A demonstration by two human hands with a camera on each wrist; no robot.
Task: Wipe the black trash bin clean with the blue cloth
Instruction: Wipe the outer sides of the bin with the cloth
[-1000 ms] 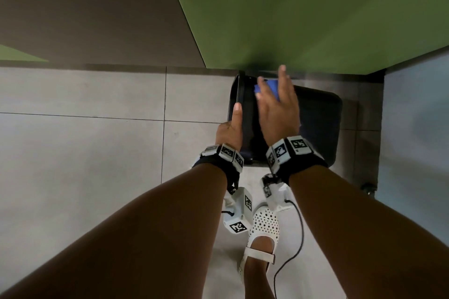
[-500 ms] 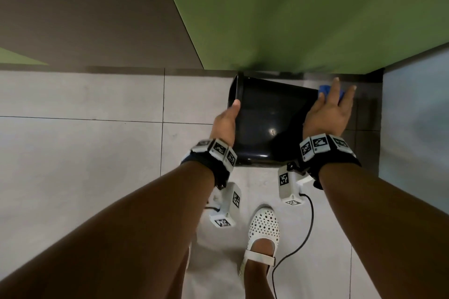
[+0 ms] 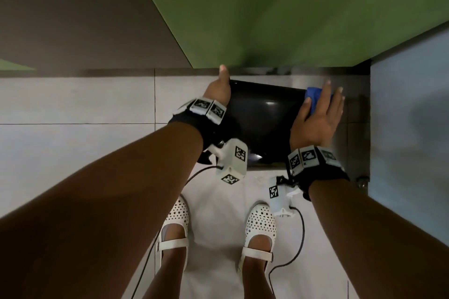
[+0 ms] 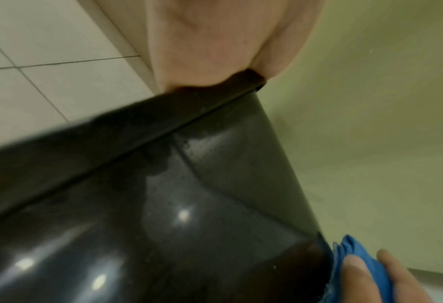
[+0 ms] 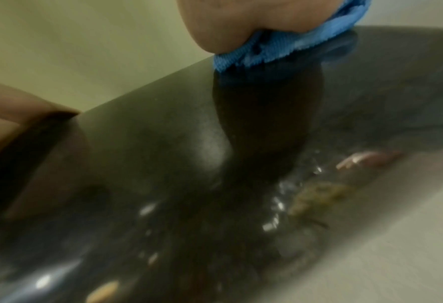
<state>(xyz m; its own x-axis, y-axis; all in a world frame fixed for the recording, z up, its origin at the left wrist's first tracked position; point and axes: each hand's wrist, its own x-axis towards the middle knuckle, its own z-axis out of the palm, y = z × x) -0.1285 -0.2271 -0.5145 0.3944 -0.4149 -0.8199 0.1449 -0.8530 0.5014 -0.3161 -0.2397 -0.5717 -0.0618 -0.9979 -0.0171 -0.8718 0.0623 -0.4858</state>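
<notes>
The black trash bin [image 3: 262, 124] stands on the floor against a green partition, glossy with light spots on it. My left hand [image 3: 218, 91] grips its left rim near the far corner, thumb pointing up; the other fingers are hidden behind the rim. My right hand [image 3: 320, 114] lies flat, fingers straight, and presses the folded blue cloth [image 3: 314, 96] against the bin's right far edge. In the left wrist view the bin [image 4: 163, 205] fills the frame, with the cloth [image 4: 355, 258] at its far corner. In the right wrist view the cloth [image 5: 280, 47] sits under my palm on the bin [image 5: 163, 164].
The green partition [image 3: 267, 7] rises right behind the bin. A grey panel [image 3: 410, 116] closes the right side, with a small metal foot [image 3: 362, 181] at its base. Pale floor tiles [image 3: 73, 153] spread to the left. My white shoes [image 3: 175, 221] stand just before the bin.
My right hand has swept the cloth from the bin's left-middle to its right edge. My left hand slid along the left rim to the far corner.
</notes>
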